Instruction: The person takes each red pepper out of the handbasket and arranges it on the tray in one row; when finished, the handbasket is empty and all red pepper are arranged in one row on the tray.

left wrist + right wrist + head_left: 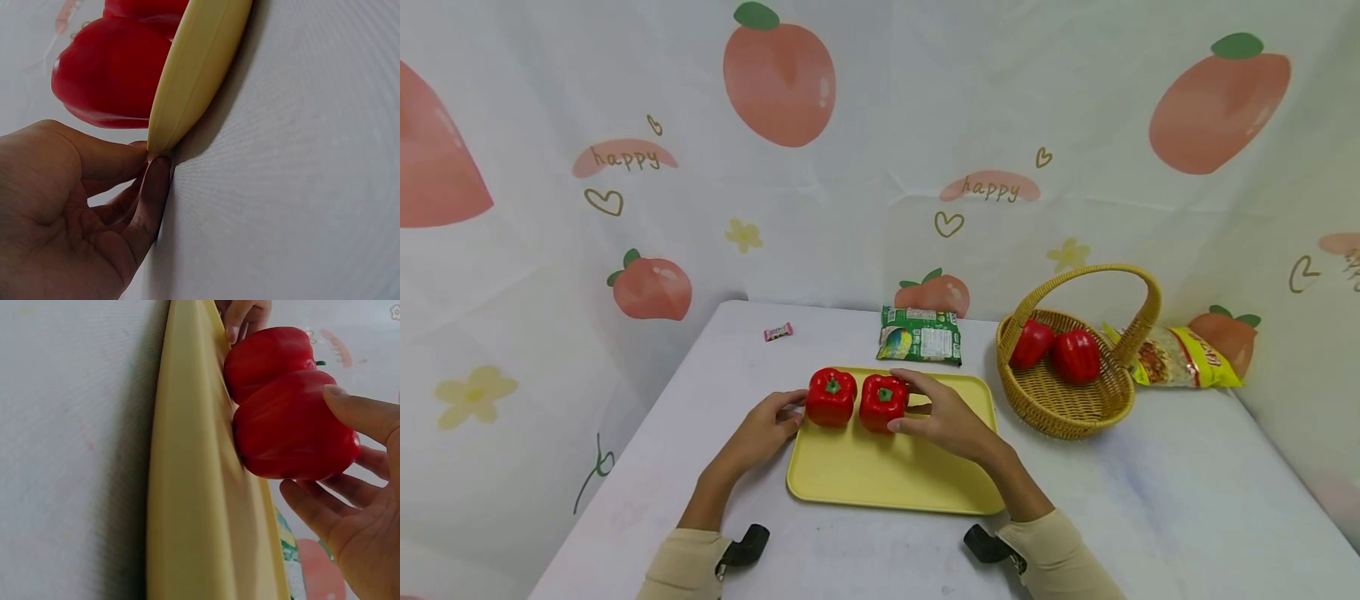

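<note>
The yellow tray point(910, 482) is pinched at its left rim by the left hand point(763, 429); on it, one red pepper point(878, 408) is gripped by the right hand point(949, 423); a second pepper point(830, 406) is set just beside.

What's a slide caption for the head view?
Left hand at the edge of a yellow tray, right hand round one of two red peppers on it; two more in a woven basket.
</note>
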A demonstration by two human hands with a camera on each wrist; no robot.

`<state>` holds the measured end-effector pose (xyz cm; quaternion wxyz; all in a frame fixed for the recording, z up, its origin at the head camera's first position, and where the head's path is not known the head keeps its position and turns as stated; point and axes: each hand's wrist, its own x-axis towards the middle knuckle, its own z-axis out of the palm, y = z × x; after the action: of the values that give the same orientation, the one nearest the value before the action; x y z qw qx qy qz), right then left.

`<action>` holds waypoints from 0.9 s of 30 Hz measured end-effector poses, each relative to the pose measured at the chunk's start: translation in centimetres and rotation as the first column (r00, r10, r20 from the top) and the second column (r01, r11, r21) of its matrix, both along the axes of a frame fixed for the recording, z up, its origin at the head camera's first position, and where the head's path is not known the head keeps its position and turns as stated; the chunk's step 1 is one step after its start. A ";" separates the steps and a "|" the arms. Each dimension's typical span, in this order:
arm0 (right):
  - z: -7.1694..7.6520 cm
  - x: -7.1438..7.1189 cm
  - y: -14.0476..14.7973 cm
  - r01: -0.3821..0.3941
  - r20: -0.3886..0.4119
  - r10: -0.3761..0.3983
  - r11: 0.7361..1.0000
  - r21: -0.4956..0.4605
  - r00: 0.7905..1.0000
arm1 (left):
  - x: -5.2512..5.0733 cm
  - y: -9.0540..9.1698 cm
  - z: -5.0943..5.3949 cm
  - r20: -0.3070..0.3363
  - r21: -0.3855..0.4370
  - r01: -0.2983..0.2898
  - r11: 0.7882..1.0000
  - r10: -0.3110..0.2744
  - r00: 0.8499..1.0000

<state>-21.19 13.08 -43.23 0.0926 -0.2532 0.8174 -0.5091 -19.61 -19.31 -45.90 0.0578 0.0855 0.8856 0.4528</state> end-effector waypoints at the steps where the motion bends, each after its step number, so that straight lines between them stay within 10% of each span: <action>1: 0.0 0.0 0.0 -0.001 0.003 0.001 1.000 0.000 1.000 | 0.0 0.0 0.0 0.000 0.001 -0.001 1.000 0.001 1.000; 27: 2.4 1.7 4.6 0.126 -0.223 -0.108 0.990 0.069 0.969 | -0.1 0.1 0.0 -0.005 -0.019 -0.005 1.000 0.005 1.000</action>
<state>-19.46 17.64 -40.79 -0.0177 -0.2549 0.8565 -0.4485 -19.71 -19.17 -45.87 0.0555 0.0837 0.8903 0.4442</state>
